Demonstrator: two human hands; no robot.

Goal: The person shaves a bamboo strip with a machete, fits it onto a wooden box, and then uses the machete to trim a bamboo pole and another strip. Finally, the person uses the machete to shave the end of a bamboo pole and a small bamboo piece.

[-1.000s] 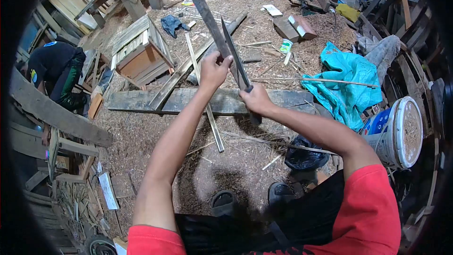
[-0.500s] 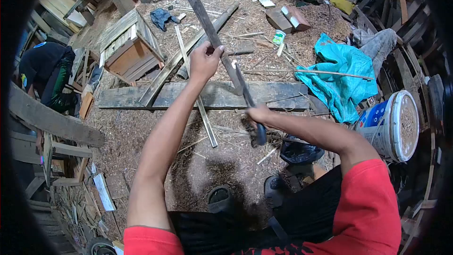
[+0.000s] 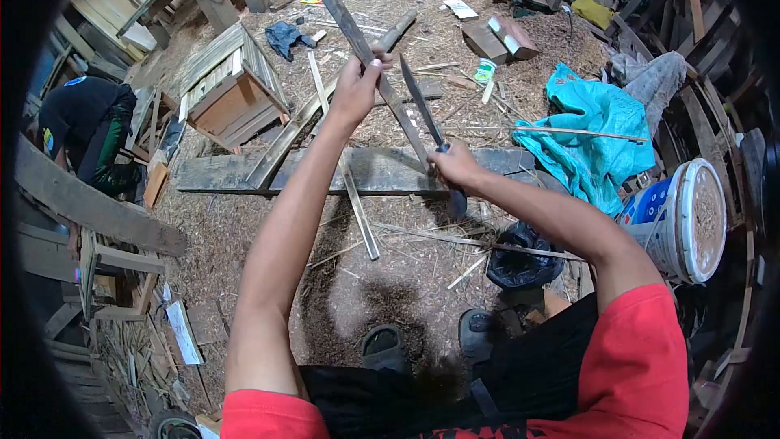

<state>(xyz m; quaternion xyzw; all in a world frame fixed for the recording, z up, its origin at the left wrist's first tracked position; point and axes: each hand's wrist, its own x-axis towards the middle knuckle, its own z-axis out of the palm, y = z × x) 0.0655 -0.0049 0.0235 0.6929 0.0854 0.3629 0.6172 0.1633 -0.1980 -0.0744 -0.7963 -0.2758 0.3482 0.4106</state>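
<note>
Your left hand (image 3: 355, 96) grips the wooden strip (image 3: 331, 5), slanting from upper centre to mid-frame; your right hand (image 3: 457, 166) is closed around the machete (image 3: 420, 102), its blade just beside the strip. Hold the strip firmly, left fingers clear of the edge, blade angle shallow.

Moderate, fairly cool light falls on the middle of the frame, brightest over the floor (image 3: 406, 0) at upper centre. Soft dark shadows pool at lower centre. The left and right margins are dim, and the corners drop to black in a round vignette. Wide-angle distortion bends straight lines near the edges. Small, distant things look slightly soft.
</note>
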